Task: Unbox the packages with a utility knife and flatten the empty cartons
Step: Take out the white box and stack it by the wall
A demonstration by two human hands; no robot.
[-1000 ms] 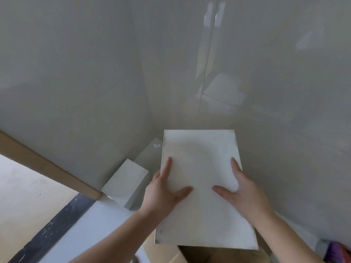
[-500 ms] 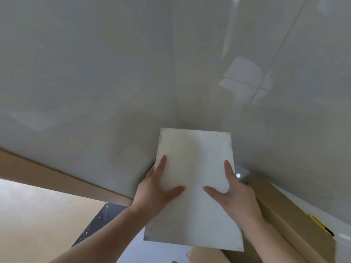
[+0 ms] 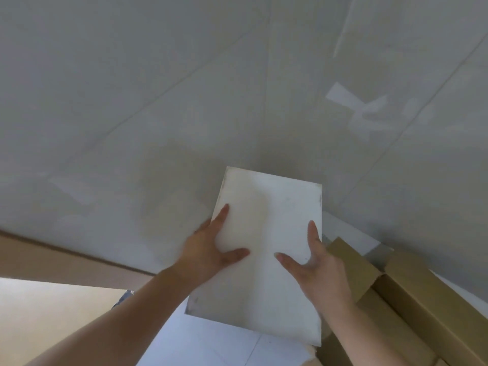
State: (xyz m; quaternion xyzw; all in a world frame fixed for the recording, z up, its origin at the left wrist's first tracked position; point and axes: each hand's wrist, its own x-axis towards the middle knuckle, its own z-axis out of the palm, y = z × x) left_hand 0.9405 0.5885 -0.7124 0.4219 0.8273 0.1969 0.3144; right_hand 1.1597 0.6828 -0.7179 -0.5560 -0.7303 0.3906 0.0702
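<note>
A flat white rectangular slab (image 3: 266, 233), like a foam board, is held up in front of me over the table. My left hand (image 3: 208, 252) grips its left edge, thumb on the top face and fingers round the side. My right hand (image 3: 317, 270) grips the right edge the same way, thumb spread across the face. Below and to the right lies an open brown carton (image 3: 412, 299) with its flaps apart. No utility knife shows in this view.
A glossy grey tiled wall (image 3: 184, 101) fills the upper frame close ahead. A white table surface (image 3: 206, 344) lies under the slab. A tan floor (image 3: 39, 313) and a brown skirting strip are at the lower left.
The view has swung to the right and the slab has gone along with both hands. The small white box at the left has dropped out of sight and more of the brown carton shows.
</note>
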